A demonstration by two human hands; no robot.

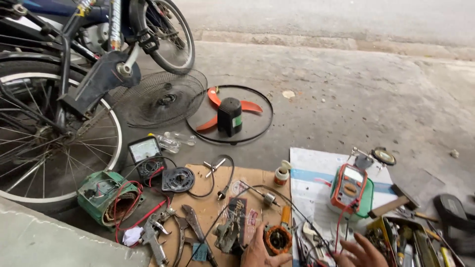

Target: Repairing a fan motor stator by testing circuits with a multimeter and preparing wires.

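Nearest me, my left hand [257,252] grasps the round copper-wound motor stator [278,240] on the cardboard sheet [247,178]; my right hand [358,253] hovers beside it, fingers spread loose. Beyond sits the orange multimeter [349,188], farther off the fan blade [230,114] and bicycle wheel [44,148].

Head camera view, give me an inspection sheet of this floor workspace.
Surface: concrete floor, cardboard sheet and paper on it.
Job's things: copper-wound stator, touched by the left hand.
Clutter: analog meter, orange multimeter, pliers, green motor, tool tray.
Grips: left rests on stator; right hand open, holding nothing.
Cables: red leads, black cord.
Surroundings: bicycle, fan grille, orange fan blade.
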